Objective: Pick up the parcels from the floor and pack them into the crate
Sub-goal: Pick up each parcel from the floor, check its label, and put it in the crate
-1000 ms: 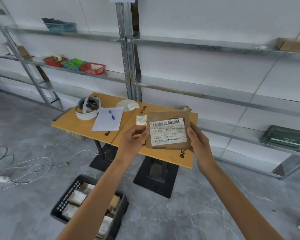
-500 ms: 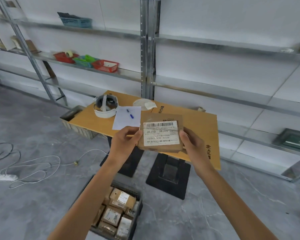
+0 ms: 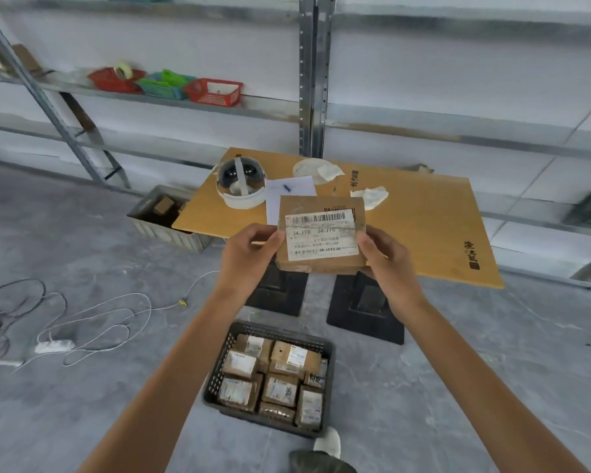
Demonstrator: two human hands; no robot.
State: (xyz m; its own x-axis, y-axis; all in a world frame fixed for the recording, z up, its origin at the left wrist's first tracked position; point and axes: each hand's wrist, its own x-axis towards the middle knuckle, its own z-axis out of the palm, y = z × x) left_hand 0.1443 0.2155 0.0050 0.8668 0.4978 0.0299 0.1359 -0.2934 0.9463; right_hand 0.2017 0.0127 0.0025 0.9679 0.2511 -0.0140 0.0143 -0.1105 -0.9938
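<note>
The flat brown labelled cardboard parcel (image 3: 321, 233), one side in the grip of left hand (image 3: 249, 259) and right hand (image 3: 386, 264) each, hangs high above the nearly full black plastic crate (image 3: 215, 373)

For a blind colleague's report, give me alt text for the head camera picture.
A left hand and right hand hold a labelled parcel above a black crate of parcels on the floor. A wooden table and metal shelves stand behind.

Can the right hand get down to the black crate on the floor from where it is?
Probably yes. The right hand grips the labelled parcel together with the left hand, and the crate sits open-topped on the floor below them with nothing between. It likely needs a bend down.
</note>
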